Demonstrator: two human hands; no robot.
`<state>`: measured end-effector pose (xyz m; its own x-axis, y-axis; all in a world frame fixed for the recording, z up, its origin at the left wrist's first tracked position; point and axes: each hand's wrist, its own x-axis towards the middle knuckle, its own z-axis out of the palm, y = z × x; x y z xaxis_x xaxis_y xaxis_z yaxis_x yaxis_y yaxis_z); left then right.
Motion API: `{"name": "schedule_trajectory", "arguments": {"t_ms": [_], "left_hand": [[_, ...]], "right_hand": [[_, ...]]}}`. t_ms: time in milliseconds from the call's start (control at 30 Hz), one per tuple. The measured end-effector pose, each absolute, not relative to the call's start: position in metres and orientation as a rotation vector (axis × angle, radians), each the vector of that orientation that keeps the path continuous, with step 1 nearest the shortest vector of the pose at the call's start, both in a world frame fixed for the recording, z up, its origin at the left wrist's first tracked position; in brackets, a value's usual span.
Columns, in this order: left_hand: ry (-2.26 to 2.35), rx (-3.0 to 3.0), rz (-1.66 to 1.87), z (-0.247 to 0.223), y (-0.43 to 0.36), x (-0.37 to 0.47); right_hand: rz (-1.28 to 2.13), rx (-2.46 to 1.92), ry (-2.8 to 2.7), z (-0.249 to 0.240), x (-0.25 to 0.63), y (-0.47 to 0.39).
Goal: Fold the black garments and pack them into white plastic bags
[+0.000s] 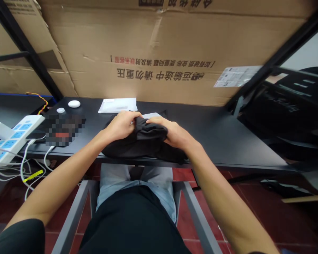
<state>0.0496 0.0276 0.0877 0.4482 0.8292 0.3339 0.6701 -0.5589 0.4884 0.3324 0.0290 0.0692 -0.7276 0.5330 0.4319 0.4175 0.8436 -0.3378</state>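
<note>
A bunched black cloth lies at the front edge of the dark table, with its upper part raised in folds between my hands. On its left side, my left hand has its fingers closed on the fabric. My right hand grips the cloth from the right, thumb and fingers around a fold. Just behind the cloth a bit of something white shows, mostly hidden. A flat white packet rests on the table behind my left hand.
On the left are a white power strip with cables, a blurred-out object and a white oval item. A large cardboard sheet stands behind the table. A black bag is at the right.
</note>
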Motion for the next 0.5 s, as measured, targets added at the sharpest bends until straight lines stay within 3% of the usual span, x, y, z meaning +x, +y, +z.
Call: {"name": "schedule_trajectory", "arguments": {"t_ms": [300,500], "left_hand": [[1.408,2.567,0.641,0.102,0.021,0.049],[1.597,2.639,0.646,0.117,0.002,0.064]], "right_hand": [[0.211,-0.931,-2.688,0.087,0.349,0.021],[-0.087,-1.176,-2.678,0.101,0.326,0.003]]}}
